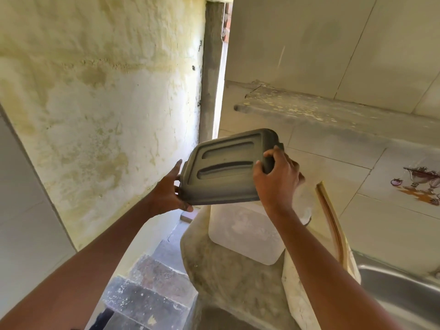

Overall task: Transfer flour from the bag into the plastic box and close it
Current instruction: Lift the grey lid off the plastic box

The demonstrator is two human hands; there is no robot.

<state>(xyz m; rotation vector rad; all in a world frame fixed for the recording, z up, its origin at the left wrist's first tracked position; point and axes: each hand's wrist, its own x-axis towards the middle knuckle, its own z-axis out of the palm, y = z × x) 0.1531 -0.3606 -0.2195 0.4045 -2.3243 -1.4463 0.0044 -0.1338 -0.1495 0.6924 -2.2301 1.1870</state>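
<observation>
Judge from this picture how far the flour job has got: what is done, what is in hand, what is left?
Done, it seems: the plastic box on the counter looks white with flour inside. In hand: the left hand and right hand hold the grey lid tilted above the box, not yet on it. Left: lower the lid and press it shut.

Grey lid between both hands, tilted above plastic box.

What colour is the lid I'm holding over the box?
Dark grey plastic lid with two recessed grooves, seen in the head view.
</observation>
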